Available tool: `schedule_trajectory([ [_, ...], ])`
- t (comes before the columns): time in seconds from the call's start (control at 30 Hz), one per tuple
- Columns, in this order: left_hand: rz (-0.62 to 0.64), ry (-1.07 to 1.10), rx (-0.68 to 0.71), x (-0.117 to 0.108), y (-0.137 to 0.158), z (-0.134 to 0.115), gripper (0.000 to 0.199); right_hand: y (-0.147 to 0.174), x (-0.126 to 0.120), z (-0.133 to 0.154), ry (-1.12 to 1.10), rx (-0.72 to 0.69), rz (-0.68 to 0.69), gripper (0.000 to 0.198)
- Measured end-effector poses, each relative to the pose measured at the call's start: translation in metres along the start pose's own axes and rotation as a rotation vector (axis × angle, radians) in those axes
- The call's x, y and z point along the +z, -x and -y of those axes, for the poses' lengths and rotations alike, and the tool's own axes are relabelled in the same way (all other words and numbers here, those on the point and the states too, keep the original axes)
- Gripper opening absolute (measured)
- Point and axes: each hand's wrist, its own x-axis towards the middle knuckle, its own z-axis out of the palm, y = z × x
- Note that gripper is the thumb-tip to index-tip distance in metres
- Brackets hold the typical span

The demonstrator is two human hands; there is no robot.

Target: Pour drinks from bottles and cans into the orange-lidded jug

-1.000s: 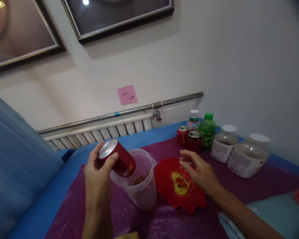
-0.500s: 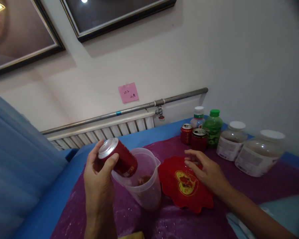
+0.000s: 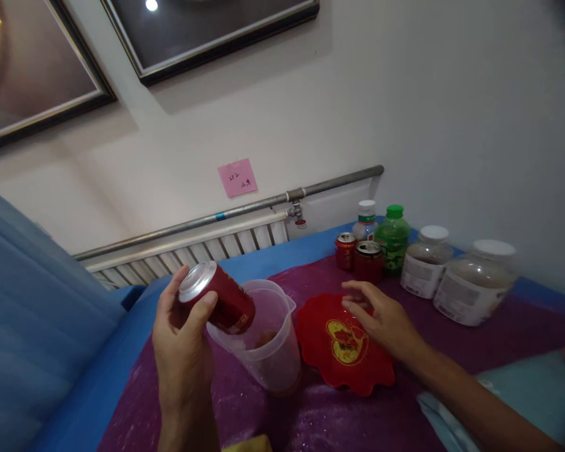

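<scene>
One red can (image 3: 231, 304) tilts over a pitcher (image 3: 279, 363), clasped in my left grip (image 3: 182, 336); my right grip (image 3: 387, 321) curls loosely, empty.

From here the red can (image 3: 230, 304) hides its own lower end. A yellow thing (image 3: 248, 444) at six o'clock is cut off, as is a framed picture (image 3: 32, 63) at ten; jar labels (image 3: 461, 292) past three blur.

Pink note (image 3: 237, 177) on wall (image 3: 433, 94) above metal pipe (image 3: 245, 208); white radiator (image 3: 200, 252) below; blue curtain (image 3: 28, 320) at left.
</scene>
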Motion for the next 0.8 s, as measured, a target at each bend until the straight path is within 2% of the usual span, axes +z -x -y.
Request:
schedule_trajectory([
  [0.63, 0.020, 0.024, 0.029, 0.0012, 0.0012, 0.0003, 0.062, 0.0005, 0.0010, -0.0023, 0.014, -0.011, 0.021, 0.021],
  [0.8, 0.032, -0.048, 0.126, 0.0025, -0.0030, 0.0004, 0.066, 0.0011, 0.0010, -0.0016, 0.016, -0.011, 0.025, 0.023],
])
